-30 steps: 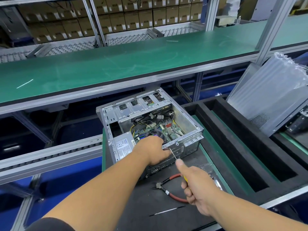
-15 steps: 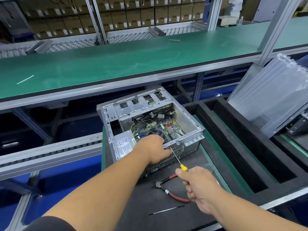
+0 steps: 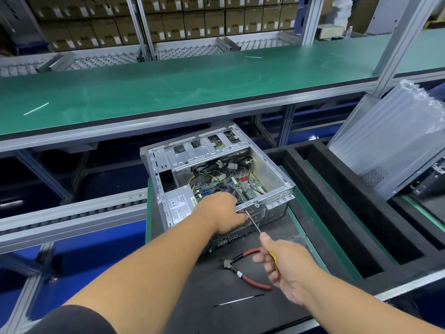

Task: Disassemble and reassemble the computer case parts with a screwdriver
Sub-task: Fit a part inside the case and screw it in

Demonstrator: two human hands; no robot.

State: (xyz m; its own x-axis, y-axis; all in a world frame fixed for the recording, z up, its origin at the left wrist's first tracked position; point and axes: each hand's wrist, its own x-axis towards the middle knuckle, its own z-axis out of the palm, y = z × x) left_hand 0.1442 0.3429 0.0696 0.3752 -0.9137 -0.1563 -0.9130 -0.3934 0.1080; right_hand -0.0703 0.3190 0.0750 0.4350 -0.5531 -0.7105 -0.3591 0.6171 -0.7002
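Observation:
An open grey computer case [image 3: 272, 174] lies on a dark foam mat, its motherboard and cables exposed. My left hand [image 3: 222, 212] grips the case's near top rim, fingers curled over the edge. My right hand [image 3: 286, 266] holds a screwdriver [image 3: 252, 221] by its yellow handle. The thin shaft slants up and left, and its tip touches the case's near panel just below the rim, beside my left hand.
Red-handled pliers [image 3: 243, 268] and a thin metal rod [image 3: 238, 300] lie on the mat [image 3: 192, 297] near my right hand. Black foam trays [image 3: 356, 222] sit to the right, with a bagged panel [image 3: 395, 143] leaning behind. A green shelf [image 3: 168, 85] overhangs the case.
My right hand slid up the yellow handle, covering it again, while the screwdriver tip stayed at the case's near panel. My left hand kept its grip on the rim.

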